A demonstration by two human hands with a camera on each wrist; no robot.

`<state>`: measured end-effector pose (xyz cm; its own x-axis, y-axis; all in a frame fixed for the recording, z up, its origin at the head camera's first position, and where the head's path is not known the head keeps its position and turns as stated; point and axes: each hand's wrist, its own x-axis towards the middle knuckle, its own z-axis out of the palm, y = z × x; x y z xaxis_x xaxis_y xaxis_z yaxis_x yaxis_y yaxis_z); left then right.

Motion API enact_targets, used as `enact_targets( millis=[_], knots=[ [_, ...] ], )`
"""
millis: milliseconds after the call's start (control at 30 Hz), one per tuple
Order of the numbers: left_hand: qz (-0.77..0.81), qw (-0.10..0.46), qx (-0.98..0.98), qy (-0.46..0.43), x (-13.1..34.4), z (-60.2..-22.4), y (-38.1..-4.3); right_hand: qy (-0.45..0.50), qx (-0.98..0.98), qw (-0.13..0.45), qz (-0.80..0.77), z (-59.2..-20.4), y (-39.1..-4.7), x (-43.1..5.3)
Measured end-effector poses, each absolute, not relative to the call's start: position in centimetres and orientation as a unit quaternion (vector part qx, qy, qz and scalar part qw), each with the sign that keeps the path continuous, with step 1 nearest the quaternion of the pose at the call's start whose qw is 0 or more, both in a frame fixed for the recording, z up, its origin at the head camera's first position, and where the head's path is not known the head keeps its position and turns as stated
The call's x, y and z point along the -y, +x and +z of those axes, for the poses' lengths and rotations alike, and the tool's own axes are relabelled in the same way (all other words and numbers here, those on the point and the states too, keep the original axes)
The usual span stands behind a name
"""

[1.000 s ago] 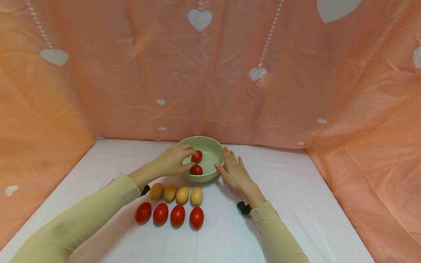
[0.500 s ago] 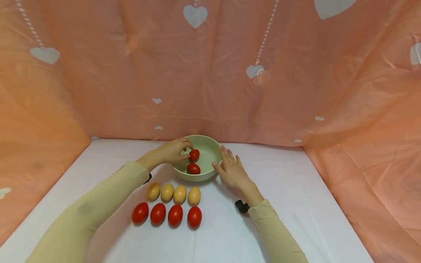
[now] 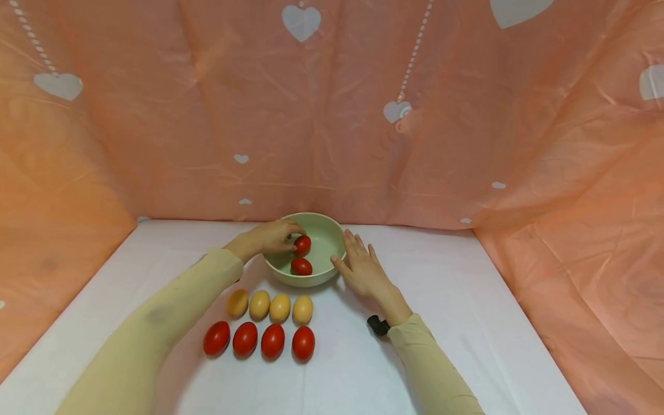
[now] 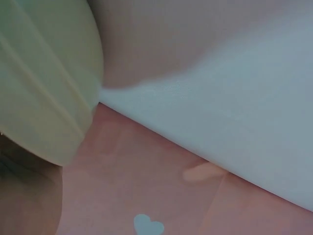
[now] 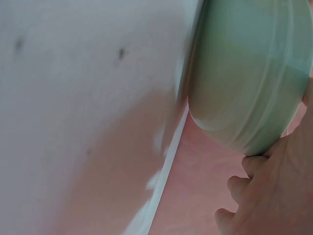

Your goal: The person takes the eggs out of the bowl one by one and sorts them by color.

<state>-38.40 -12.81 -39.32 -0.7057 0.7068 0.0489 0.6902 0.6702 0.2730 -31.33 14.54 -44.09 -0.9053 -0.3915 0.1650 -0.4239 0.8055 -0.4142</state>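
A pale green bowl [image 3: 324,276] stands at the back of the table, with two red eggs lying inside. My left hand [image 3: 270,236] reaches over its left rim, thumb and fingers curled about the rear red egg [image 3: 303,245]. The front red egg [image 3: 301,266] lies just nearer, apart from the fingers. My right hand [image 3: 365,274] rests its extended fingers against the bowl's right side; the right wrist view shows that hand [image 5: 279,191] at the green wall [image 5: 244,73]. Only sleeve [image 4: 44,73] and a bit of wrist show in the left wrist view.
In front of the bowl lies a row of several yellow eggs [image 3: 280,308], and nearer still a row of several red eggs [image 3: 272,341]. The white tabletop [image 3: 342,374] ends at a pink heart-patterned cloth [image 3: 321,173] behind.
My left hand has drawn back from above both eggs in the bowl to the rear one. My right hand stays at the bowl's side. The whole view has shifted slightly.
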Motion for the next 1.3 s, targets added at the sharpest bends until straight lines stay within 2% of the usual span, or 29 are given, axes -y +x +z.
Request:
enact_targets(
  millis=[433,1033,1300],
  knots=[
    [0.126,0.041,-0.908,0.398,12.5,-39.8,-38.7,0.221,0.948,0.036,0.226,-44.0,-31.3,-14.3],
    [0.129,0.039,-0.921,0.365,12.7,-39.7,-37.9,0.222,0.948,0.035,0.224,-43.9,-31.2,-14.3],
    [0.148,0.006,-0.925,0.349,13.0,-39.4,-36.8,0.218,0.949,0.037,0.225,-43.9,-31.2,-14.6]
  ],
)
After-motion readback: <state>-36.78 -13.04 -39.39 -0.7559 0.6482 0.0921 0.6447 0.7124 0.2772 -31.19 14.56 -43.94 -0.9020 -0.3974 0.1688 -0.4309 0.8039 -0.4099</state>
